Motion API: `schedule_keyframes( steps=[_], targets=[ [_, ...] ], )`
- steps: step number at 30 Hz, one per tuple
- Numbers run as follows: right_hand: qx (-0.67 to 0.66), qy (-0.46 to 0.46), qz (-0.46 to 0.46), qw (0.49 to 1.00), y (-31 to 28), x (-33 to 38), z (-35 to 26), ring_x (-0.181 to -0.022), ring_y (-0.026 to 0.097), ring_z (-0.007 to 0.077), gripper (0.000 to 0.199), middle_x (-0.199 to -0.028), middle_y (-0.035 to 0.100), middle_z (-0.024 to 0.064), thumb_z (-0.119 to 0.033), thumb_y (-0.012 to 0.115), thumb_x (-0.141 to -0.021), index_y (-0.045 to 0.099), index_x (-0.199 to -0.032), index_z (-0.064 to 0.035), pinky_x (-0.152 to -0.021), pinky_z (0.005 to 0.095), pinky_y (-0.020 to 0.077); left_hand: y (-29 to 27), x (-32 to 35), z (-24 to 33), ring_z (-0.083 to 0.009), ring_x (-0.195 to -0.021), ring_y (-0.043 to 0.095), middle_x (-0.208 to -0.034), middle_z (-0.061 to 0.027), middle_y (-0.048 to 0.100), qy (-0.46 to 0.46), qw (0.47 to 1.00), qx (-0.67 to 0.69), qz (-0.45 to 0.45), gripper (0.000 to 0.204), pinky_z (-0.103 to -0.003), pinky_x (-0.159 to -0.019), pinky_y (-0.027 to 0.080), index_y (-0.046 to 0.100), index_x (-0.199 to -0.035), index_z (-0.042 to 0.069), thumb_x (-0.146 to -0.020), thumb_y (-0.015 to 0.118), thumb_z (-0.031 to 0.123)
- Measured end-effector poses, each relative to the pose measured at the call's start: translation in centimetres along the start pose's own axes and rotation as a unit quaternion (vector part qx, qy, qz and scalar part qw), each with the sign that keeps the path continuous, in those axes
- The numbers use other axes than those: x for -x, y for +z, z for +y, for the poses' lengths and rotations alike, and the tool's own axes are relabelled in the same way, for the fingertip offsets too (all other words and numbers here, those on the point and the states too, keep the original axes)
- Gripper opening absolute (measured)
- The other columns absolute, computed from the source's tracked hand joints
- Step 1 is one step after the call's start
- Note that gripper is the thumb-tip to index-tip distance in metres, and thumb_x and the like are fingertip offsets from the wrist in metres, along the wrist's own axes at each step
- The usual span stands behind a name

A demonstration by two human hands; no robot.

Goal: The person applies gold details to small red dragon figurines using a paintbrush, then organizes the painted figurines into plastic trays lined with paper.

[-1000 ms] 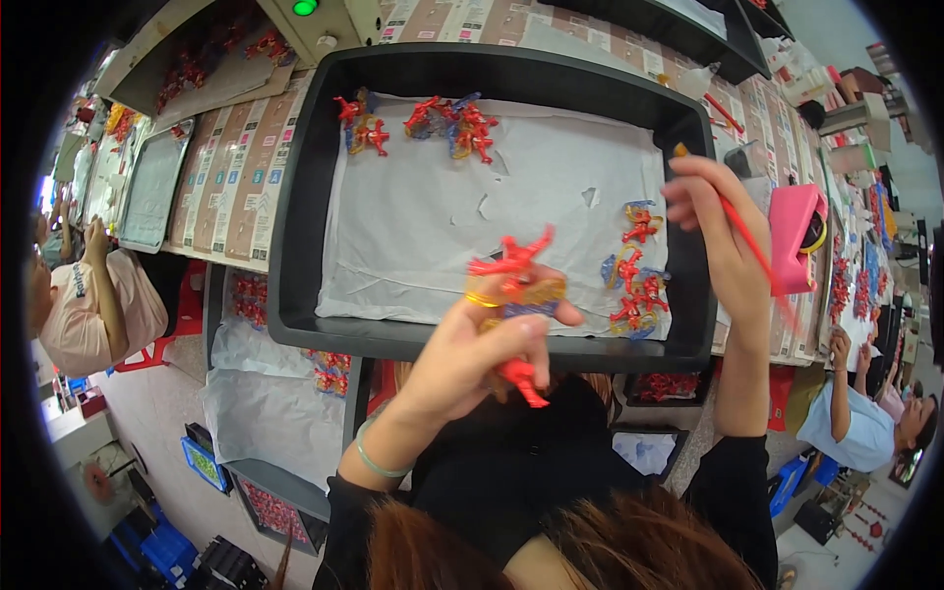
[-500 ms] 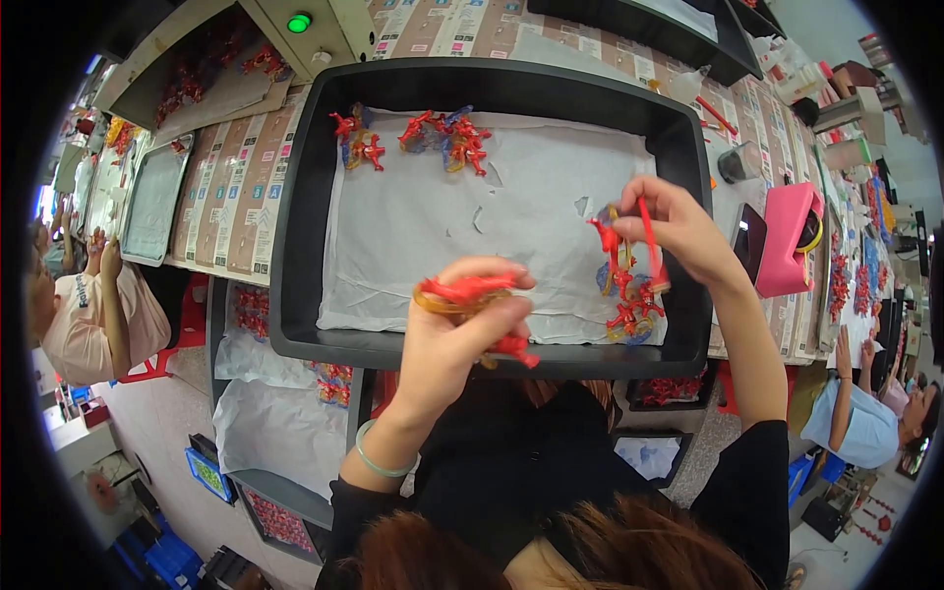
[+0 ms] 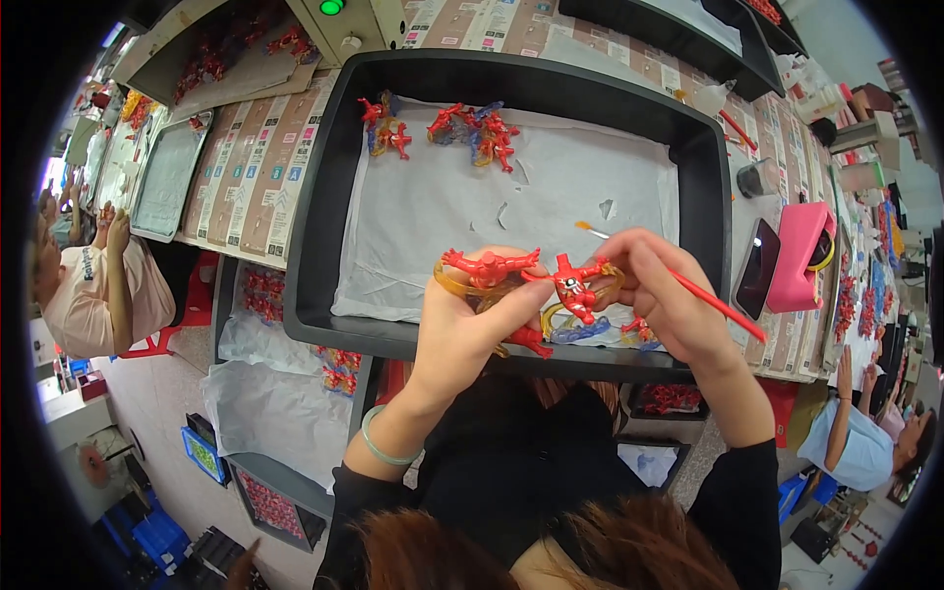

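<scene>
Over the near part of the black tray (image 3: 320, 226), my left hand (image 3: 467, 320) is closed round red toy figures (image 3: 489, 264) with clear yellow parts. My right hand (image 3: 664, 300) is beside it, closed on a thin paintbrush (image 3: 716, 303) with a red handle; the bristle tip points up and left. A red figurine (image 3: 572, 283) with a dark-and-white chest mark sits between both hands, pinched by the left thumb and touched by the right fingers. Beneath the right hand, another red, yellow and blue figure (image 3: 641, 330) is partly hidden.
Red-and-blue figures (image 3: 472, 133) lie at the tray's far left on white paper (image 3: 413, 226). Right of the tray are a dark cup (image 3: 757, 179), a phone (image 3: 758, 267) and a pink holder (image 3: 801, 258). People sit at left and right.
My right hand has moved left from the tray's right side to meet my left hand. The paintbrush has swung from upright to slanting, and a figurine is now between the hands.
</scene>
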State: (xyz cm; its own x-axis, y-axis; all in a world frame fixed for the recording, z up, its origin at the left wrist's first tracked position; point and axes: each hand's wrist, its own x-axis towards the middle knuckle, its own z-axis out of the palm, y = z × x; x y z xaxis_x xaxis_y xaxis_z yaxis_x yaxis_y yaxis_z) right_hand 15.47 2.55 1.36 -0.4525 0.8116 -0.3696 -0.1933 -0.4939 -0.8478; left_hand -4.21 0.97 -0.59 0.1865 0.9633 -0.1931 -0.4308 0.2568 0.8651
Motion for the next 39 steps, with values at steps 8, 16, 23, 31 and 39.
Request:
schedule_keyframes(
  steps=[8,16,23,31,39],
  targets=[
    [0.042,-0.101,0.028,0.994,0.8,1.3,0.1,-0.085,0.058,0.0129,0.013,-0.089,0.061,0.0087,-0.002,0.057,-0.082,0.055,-0.094,0.0025,-0.076,0.0249,0.0462,0.1,0.8,0.0,-0.0070,-0.064,0.057,-0.076,-0.0028,0.060,0.046,0.998,-0.032,0.001,0.016,-0.019,-0.057,0.046,0.057,-0.092,-0.003,-0.078,0.064,0.003],
    [0.293,-0.250,0.172,0.907,1.8,1.8,0.3,-0.079,0.060,0.0129,0.017,-0.083,0.062,0.0098,0.002,0.063,-0.077,0.057,-0.093,0.0021,-0.072,0.0250,0.0469,0.8,0.8,-0.3,-0.0080,-0.071,0.057,-0.090,-0.0058,0.060,0.009,0.999,-0.003,0.052,0.029,-0.020,-0.059,0.047,0.053,-0.107,-0.003,-0.080,0.061,0.001],
    [0.460,-0.437,0.151,0.759,2.6,1.1,0.8,-0.079,0.061,0.0233,0.025,-0.090,0.063,0.0133,0.004,0.064,-0.071,0.058,-0.096,0.0028,-0.070,0.0297,0.0472,1.7,1.2,-1.1,-0.0093,-0.068,0.057,-0.086,-0.0081,0.060,-0.084,0.994,0.062,-0.039,0.037,-0.021,-0.060,0.046,0.047,-0.116,-0.002,-0.082,0.057,0.008],
    [0.221,-0.354,0.135,0.899,1.8,1.7,-0.6,-0.065,0.052,0.0135,0.025,-0.074,0.058,0.0090,-0.016,0.047,-0.089,0.061,-0.094,0.0044,-0.059,0.0241,0.0402,-0.9,0.9,-1.7,-0.0116,-0.056,0.052,-0.074,-0.0116,0.056,-0.137,0.952,0.241,-0.127,0.042,-0.021,-0.051,0.042,0.047,-0.116,0.000,-0.080,0.056,0.019],
    [0.334,-0.289,0.152,0.884,2.1,1.6,-1.5,-0.059,0.051,0.0111,0.017,-0.066,0.057,0.0075,-0.011,0.051,-0.087,0.061,-0.083,0.0025,-0.052,0.0230,0.0385,-1.3,1.4,-1.7,-0.0110,-0.049,0.044,-0.071,-0.0109,0.052,-0.167,0.931,0.297,-0.129,0.048,-0.019,-0.040,0.035,0.044,-0.117,-0.005,-0.080,0.053,0.025]
  ],
)
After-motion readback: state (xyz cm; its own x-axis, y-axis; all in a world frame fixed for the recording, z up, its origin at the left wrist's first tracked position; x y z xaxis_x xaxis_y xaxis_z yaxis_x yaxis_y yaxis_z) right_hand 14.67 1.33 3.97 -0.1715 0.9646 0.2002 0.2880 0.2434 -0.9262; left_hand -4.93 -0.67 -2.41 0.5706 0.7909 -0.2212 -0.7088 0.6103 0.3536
